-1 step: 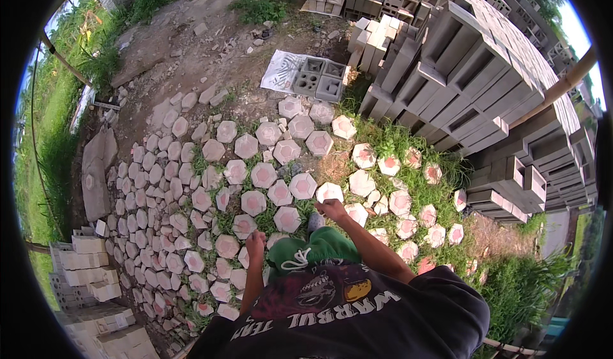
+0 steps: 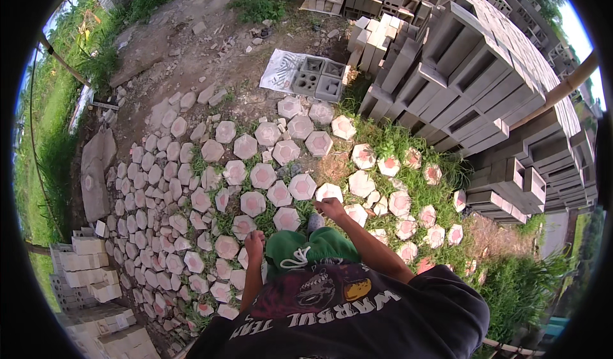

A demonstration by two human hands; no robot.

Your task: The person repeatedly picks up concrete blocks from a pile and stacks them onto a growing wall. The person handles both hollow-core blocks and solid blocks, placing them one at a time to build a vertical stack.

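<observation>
My left hand [image 2: 255, 240] hangs in front of my body with its fingers curled in, above the hexagonal pavers. My right hand [image 2: 328, 208] is a little farther forward, also loosely closed, and nothing shows in it. Just beyond it lies a pale hexagonal paver [image 2: 329, 193], and a red-centred paver [image 2: 302, 186] is to its left. Neither hand visibly touches a thing. One grey shoe [image 2: 315, 222] shows below my right hand, beside my green shorts.
Hexagonal pavers [image 2: 262, 176] with grass between them cover the ground. Ahead, grey hollow block samples [image 2: 306, 80] rest on a white printed sheet [image 2: 279, 70]. Tall stacks of concrete blocks [image 2: 440, 97] stand at the right. More blocks [image 2: 86, 260] are piled at the lower left.
</observation>
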